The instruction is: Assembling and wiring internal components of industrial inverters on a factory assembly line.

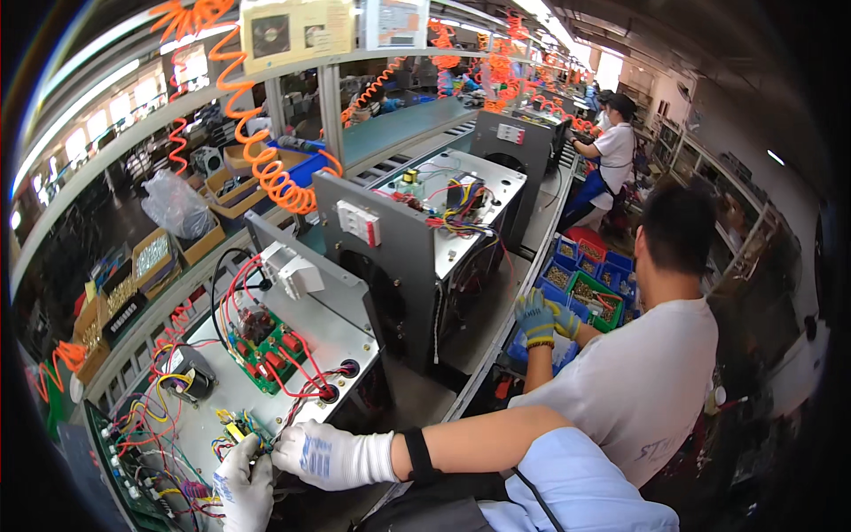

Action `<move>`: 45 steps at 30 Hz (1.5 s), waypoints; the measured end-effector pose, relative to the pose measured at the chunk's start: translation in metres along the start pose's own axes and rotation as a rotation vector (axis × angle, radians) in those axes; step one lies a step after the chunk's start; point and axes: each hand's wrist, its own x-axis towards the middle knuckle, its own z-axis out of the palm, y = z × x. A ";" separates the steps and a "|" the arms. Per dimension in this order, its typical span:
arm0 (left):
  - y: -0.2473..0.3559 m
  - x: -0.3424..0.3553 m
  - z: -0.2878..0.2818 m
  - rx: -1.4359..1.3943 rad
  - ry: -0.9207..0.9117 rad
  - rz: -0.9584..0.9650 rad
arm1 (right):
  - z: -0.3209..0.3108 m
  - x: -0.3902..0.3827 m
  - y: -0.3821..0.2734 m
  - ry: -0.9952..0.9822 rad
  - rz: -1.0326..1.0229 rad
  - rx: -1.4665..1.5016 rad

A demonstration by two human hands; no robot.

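tangle of wires [146, 415] far left, then the yellow-wrapped component [235, 432] on the white chassis panel [341, 337], right at my left hand [244, 486]. right hand [328, 454] is just beside it. fingers curled on both, can't tell how closed or what they've got. wiring step i reckon, next move calls for a steady pinch imo.

Metal panel [339, 341] w/ PCB [269, 355] (green)

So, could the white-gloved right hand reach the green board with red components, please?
Probably yes: nothing solid stands between the right hand and the green board, though red wires loop beside it.
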 end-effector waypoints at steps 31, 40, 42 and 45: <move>-0.024 -0.075 0.086 -0.889 0.035 -0.715 | 0.038 -0.035 -0.019 0.240 0.857 1.208; -0.003 -0.062 0.103 -1.031 0.388 -0.809 | 0.056 -0.027 0.012 0.299 0.574 1.476; 0.010 -0.051 0.102 -1.002 0.468 -0.802 | 0.062 -0.031 0.009 0.274 0.519 1.449; 0.010 -0.045 0.122 -0.981 0.661 -0.807 | 0.057 -0.032 0.008 0.167 0.684 1.671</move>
